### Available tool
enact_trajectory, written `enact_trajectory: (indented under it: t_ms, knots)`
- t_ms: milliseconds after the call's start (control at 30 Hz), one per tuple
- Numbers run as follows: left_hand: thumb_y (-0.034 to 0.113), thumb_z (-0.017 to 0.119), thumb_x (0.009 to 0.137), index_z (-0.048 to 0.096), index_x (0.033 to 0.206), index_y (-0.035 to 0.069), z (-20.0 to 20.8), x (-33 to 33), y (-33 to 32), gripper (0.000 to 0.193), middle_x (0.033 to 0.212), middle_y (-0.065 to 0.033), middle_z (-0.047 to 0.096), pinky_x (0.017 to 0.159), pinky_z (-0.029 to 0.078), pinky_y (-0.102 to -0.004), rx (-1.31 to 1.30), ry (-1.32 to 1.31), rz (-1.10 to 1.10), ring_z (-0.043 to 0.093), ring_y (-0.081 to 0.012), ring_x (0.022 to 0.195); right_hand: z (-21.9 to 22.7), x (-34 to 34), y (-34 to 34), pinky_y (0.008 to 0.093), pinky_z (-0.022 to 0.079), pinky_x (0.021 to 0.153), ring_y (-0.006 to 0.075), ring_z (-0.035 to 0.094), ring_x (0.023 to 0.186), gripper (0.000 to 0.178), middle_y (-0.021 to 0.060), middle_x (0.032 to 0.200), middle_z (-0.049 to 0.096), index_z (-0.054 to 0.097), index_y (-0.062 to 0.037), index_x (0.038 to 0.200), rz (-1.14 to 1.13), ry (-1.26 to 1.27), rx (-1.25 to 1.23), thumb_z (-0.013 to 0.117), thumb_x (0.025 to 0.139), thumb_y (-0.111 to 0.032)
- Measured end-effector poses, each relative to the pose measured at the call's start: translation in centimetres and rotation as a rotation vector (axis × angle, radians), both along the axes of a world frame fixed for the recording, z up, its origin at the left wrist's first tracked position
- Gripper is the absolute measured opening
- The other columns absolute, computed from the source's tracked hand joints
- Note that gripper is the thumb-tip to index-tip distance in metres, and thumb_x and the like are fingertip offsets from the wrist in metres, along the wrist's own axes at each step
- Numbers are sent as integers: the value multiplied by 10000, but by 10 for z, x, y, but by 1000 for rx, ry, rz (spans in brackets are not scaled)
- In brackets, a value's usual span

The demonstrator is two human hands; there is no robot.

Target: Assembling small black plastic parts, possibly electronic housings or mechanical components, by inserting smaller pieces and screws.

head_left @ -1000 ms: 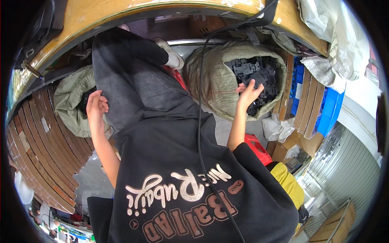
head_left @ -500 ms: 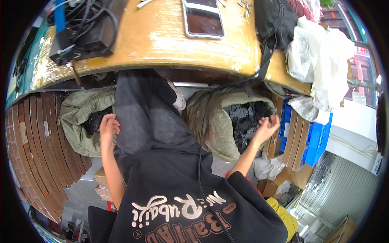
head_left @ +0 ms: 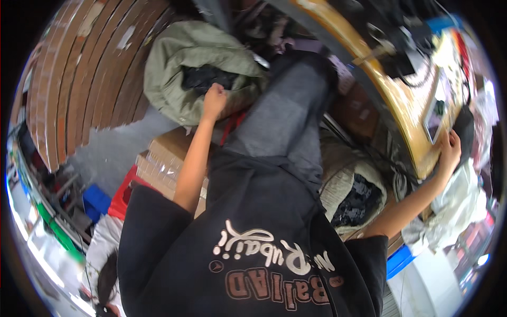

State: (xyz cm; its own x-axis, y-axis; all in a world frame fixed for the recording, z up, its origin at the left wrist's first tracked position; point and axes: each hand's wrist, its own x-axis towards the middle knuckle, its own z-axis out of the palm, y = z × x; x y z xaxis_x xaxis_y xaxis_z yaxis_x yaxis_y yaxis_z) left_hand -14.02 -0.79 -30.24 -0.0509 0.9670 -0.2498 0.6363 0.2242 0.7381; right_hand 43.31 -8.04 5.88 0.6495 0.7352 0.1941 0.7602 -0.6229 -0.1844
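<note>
My left hand [head_left: 215,100] is at the near rim of a green fabric sack [head_left: 168,68]. Its fingers are curled together over the dark pieces [head_left: 206,77] inside; anything between them is hidden. Out to the right, my right hand [head_left: 449,152] is raised beside the yellowish table [head_left: 418,145], close to a black bag [head_left: 463,129]. Its fingers are bent inward, and whatever they may hold is too small to make out. A second sack [head_left: 338,179], filled with shiny black pieces [head_left: 360,199], stands to the right of my legs.
Flattened brown cartons [head_left: 79,79] are stacked upright at the far left. Behind my left arm sit a cardboard box [head_left: 168,158], a red crate [head_left: 125,191] and a blue bin [head_left: 96,202]. A phone [head_left: 434,113] lies on the table, with white plastic bags [head_left: 449,203] hanging by its end.
My view and body have swung left, so the table now appears at the right. My left hand has come over the left sack; my right hand has left the right sack's mouth.
</note>
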Motion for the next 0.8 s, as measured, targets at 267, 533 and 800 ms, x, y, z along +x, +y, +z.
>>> enact_trajectory:
  t_ms: [267, 533, 800]
  knots:
    - [138, 567, 653, 533, 885, 37, -58, -61, 22, 255, 914, -169, 553, 753, 437, -395, -238, 216, 155, 537, -324, 875, -24, 38, 25, 388, 440, 688, 324, 561, 782, 186, 156, 823, 594, 595, -55, 887, 213, -485, -229, 490, 799, -181]
    - [104, 637, 638, 438, 1032, 47, -86, -81, 56, 445, 1076, -145, 480, 828, 426, -369, -197, 658, 26, 492, -302, 985, -7, 17, 10, 293, 462, 605, 182, 594, 673, 125, 75, 761, 609, 593, -64, 888, 173, -288, -157, 558, 785, -125]
    - [136, 588, 718, 423, 1123, 109, -91, -95, 75, 438, 1125, -119, 459, 807, 454, -341, -374, 948, -334, 499, -271, 1021, -10, -23, 12, 224, 454, 588, 105, 570, 661, 142, 37, 727, 602, 612, -34, 903, 104, -68, 56, 583, 774, -84]
